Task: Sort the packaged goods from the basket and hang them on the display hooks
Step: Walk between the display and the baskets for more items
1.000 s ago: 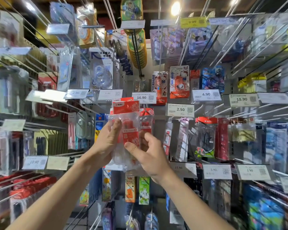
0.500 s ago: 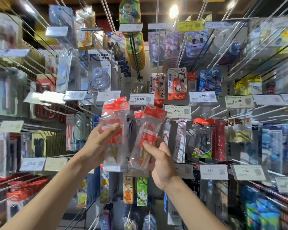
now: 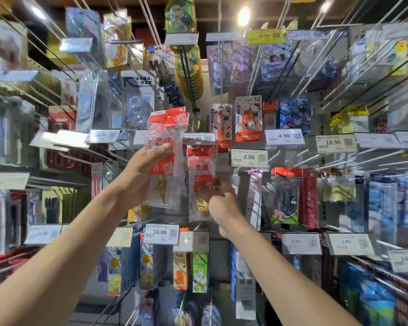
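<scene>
landmark: 2.50 price tag [image 3: 249, 157], white, mid frame. both bare arms reach up toward the display wall. left hand [image 3: 139, 175] is left of the tag, fingers curled round a bundle of clear packets [image 3: 167, 128] with red header cards, thumb across the front, fingers behind. the bundle is held upright, its headers above and left of the tag. right hand [image 3: 222, 203] is below and just left of the tag, blurred, fingers curled and pinching the right edge of a single packet [image 3: 199, 165] of the same red-topped kind. that packet hangs upright just left of the tag, its top right under the 16.90 tag [image 3: 198, 138]; cannot tell whether it already hangs or is only held. the single packet and the bundle are side by side, close, contact unclear. hello kitty pack [image 3: 249, 118] hangs straight above the tag. 18.90 tag [image 3: 160, 232] sits below and left of it. clear pack with a red top [image 3: 286, 194] hangs below and right of it.
</scene>
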Action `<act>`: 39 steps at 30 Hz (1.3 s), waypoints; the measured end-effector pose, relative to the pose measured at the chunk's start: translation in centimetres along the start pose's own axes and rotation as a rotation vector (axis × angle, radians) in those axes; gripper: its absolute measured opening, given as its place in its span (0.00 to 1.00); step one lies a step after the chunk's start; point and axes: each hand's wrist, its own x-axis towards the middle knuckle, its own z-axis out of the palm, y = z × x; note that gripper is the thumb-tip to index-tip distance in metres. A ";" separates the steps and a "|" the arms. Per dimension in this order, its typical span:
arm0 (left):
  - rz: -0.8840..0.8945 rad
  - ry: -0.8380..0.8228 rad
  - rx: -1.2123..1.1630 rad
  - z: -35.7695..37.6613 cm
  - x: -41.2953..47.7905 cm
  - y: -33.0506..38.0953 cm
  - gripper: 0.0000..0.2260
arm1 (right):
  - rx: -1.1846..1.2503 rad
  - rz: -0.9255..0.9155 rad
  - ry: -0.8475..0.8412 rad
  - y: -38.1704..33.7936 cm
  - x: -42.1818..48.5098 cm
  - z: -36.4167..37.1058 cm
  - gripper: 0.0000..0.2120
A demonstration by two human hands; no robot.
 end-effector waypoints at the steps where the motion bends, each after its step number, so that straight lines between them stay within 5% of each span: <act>1: -0.005 -0.010 -0.006 0.2 0.0 0.1 0.11 | 0.002 -0.010 0.005 -0.1 0.2 -0.1 0.16; 6: -0.018 -0.011 -0.003 0.5 0.1 0.0 0.07 | -0.045 -0.047 -0.014 -0.2 0.2 0.0 0.12; 11: -0.021 -0.072 0.010 0.0 0.1 -0.1 0.23 | -0.028 -0.038 -0.004 -0.1 0.0 0.7 0.13; 26: -0.026 -0.059 0.014 -0.4 0.2 -0.6 0.28 | 0.039 -0.026 0.004 -0.6 -0.6 0.1 0.15; 39: -0.014 -0.101 -0.015 -0.5 0.1 -0.5 0.21 | 0.018 0.032 0.072 -1.2 0.4 0.8 0.14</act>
